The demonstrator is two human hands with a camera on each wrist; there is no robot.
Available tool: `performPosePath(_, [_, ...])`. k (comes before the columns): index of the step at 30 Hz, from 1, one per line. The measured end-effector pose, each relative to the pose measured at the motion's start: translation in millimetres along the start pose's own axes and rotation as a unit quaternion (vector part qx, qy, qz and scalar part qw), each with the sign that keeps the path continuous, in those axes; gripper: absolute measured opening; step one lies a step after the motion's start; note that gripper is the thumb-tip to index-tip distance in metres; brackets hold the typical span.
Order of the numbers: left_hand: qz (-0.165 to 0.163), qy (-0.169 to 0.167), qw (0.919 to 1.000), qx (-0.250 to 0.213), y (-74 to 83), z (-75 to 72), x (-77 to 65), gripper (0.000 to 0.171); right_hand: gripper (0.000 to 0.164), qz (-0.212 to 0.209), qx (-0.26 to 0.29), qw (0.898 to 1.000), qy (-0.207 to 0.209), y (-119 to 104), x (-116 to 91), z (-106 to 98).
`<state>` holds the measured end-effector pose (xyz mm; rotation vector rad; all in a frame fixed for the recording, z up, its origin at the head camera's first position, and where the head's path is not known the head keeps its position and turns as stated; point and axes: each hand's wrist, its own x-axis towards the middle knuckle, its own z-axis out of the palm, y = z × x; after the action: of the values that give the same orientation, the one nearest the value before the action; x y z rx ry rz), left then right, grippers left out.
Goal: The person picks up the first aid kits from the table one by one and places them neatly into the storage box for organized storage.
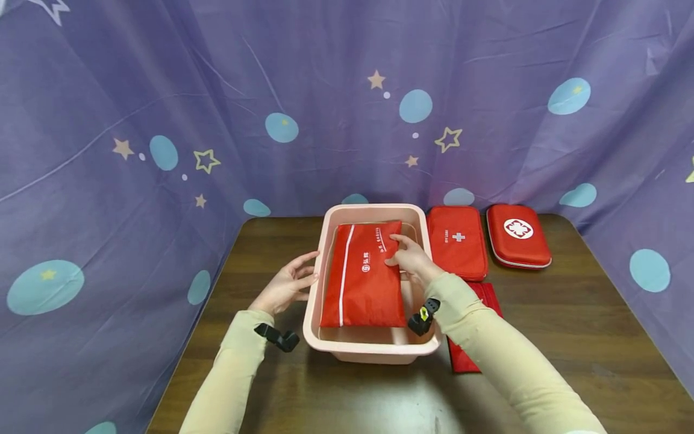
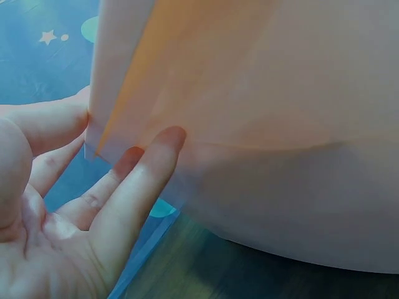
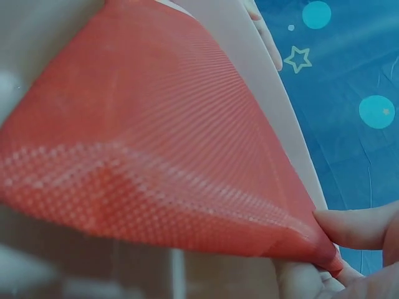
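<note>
A pink plastic basin [image 1: 374,348] stands on the table, and a flat red pouch [image 1: 360,289] with a white stripe and white lettering lies within its rim. On the pouch's right edge, my right hand [image 1: 412,256] pinches the fabric between thumb [image 3: 355,227] and fingers. The right wrist view shows the pouch's edge raised, with basin showing beneath it. My left hand [image 1: 287,280] is at the basin's left side. In the left wrist view, its nearly straight fingers [image 2: 140,199] touch the outer wall under the rim, palm turned toward the basin.
Right of the basin lies a red case [image 1: 458,244] with a grey cross. Beyond it is a red hard case [image 1: 518,244] with a white round emblem. Another red item [image 1: 461,358] is partly hidden under my right forearm. A purple curtain [image 1: 336,169] hangs behind the wooden table [image 1: 569,337].
</note>
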<state>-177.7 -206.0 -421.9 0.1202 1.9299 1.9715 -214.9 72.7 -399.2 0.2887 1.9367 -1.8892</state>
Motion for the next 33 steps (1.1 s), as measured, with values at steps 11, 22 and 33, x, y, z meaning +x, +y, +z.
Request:
performPosePath(11, [0.001,-0.006,1.0000,0.000,3.8,-1.2,0.3,0.063,0.072,0.003,-0.031,1.000,0.000,-2.7,0.5,6.0])
performPosePath(22, [0.001,-0.005,1.0000,-0.006,2.7,-1.3,0.7,0.063,0.070,-0.002,-0.050,0.999,0.012,2.0,3.9,27.7])
performPosePath(33, [0.002,-0.008,1.0000,-0.005,1.7,-0.2,1.3,0.063,0.071,0.001,-0.081,0.997,0.022,12.9,9.0,40.2])
